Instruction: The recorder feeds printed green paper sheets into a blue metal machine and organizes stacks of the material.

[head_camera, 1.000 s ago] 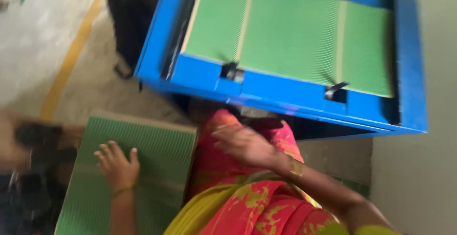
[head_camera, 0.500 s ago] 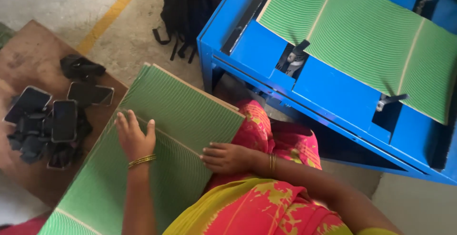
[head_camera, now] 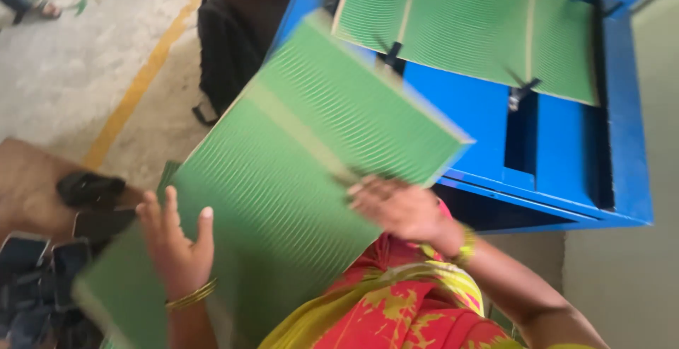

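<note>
Beside the blue machine point(head_camera: 566, 172), both hands, left hand point(head_camera: 177, 250) and right hand point(head_camera: 403, 211), lie open-fingered on a ribbed green board point(head_camera: 297, 165), its long axis slanting toward the machine's near edge.

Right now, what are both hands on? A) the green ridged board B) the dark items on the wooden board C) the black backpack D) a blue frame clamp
A: left hand and right hand both press on the green ridged board, tilted up before the blue frame.
</note>
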